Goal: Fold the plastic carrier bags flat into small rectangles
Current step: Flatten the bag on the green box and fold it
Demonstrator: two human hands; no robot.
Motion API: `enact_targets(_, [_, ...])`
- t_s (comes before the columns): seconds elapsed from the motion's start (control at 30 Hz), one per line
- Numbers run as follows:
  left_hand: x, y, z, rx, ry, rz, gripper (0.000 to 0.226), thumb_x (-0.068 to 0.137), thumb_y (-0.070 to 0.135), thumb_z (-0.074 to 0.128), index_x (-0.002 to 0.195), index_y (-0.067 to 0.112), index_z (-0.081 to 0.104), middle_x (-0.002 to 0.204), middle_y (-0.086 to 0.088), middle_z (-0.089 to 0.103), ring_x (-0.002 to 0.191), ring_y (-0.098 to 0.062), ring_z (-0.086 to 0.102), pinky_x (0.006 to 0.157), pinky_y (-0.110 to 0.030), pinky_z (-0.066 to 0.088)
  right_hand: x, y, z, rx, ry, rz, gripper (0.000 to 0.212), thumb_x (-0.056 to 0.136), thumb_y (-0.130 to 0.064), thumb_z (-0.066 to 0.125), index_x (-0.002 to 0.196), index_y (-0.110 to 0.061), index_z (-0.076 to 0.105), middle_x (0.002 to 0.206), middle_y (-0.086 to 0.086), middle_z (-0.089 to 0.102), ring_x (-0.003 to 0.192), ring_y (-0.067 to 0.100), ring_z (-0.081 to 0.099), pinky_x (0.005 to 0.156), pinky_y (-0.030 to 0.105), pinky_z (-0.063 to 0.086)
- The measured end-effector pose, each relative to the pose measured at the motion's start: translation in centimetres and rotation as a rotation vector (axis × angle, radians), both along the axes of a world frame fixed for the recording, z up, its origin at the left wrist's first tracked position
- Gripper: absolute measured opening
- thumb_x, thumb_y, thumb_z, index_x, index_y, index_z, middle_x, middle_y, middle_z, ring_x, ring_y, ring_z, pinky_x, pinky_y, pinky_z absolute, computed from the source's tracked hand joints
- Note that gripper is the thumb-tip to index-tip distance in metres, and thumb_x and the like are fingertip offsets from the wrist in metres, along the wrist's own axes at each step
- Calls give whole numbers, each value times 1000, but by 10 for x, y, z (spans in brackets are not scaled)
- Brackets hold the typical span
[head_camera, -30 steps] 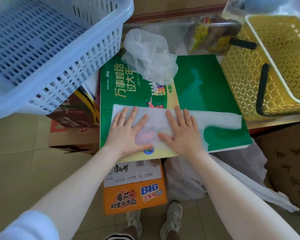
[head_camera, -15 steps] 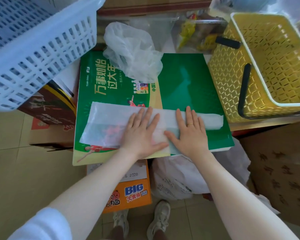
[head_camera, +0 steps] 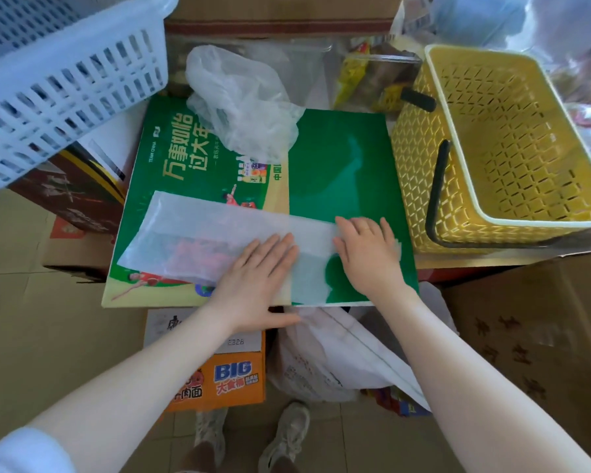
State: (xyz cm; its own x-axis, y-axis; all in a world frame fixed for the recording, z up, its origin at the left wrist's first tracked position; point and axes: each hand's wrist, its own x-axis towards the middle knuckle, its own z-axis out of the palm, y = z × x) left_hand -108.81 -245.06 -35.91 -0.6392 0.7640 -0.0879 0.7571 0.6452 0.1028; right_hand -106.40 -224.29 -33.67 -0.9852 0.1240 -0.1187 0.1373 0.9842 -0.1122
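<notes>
Left hand: the left hand (head_camera: 258, 268) lies palm down, fingers straight and slightly spread, pressing on the near middle of the flattened translucent white plastic carrier bag (head_camera: 205, 240).
Right hand: the right hand (head_camera: 367, 254) lies flat on the bag's right end with fingers extended; its outline is motion-blurred.
Flattened bag: a long strip lying across the near half of the green printed cardboard box (head_camera: 338, 172), its left end reaching toward the box's left edge, its right end under the right hand.
Crumpled bag: a second thin, translucent white plastic bag (head_camera: 243, 100) sits bunched at the far edge of the green box, well apart from the hands.
Right of box: a yellow lattice plastic basket (head_camera: 512, 138) with black handles stands just beside the green box.
Left of box: a pale blue slotted plastic basket (head_camera: 55, 73) overhangs a dark brown carton (head_camera: 69, 196).
Below: an orange printed carton (head_camera: 226, 377) and a white sack-like bag (head_camera: 325, 356) sit under the box's near edge; two pale shoes (head_camera: 284, 435) stand on the tiled floor.
</notes>
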Motion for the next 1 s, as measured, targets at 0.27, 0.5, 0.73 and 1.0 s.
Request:
enact_targets(0.27, [56,19,-23,203,73,20,60,75,19,50,133,8,37,137,-12,49,123,-28,49,106,-36,24,-5,4,17,-210,-314,4,32,81,-35,62,66,-11,46,68,5,49,74,28,50,56,32,30])
enact_targets(0.5, [65,12,-29,634,-213,69,39,92,16,40,129,12,47,128,-6,57,120,-22,51,104,-33,35,48,28,52,-1082,-495,-210,36,89,-18,60,121,-26,45,91,14,65,73,24,61,65,35,51])
enact_targets(0.73, [66,-4,26,1116,-952,756,25,98,29,39,99,18,61,77,19,67,79,2,61,69,-14,45,41,16,87,-1553,-534,-27,45,74,-6,40,106,-18,69,104,7,68,93,22,62,76,27,53])
enact_targets(1.0, [50,-20,35,975,-816,939,21,97,26,44,101,16,62,97,0,67,95,-17,62,81,-28,46,-27,-59,39,-661,17,-124,37,91,-32,54,84,4,59,96,7,49,95,28,47,78,35,40])
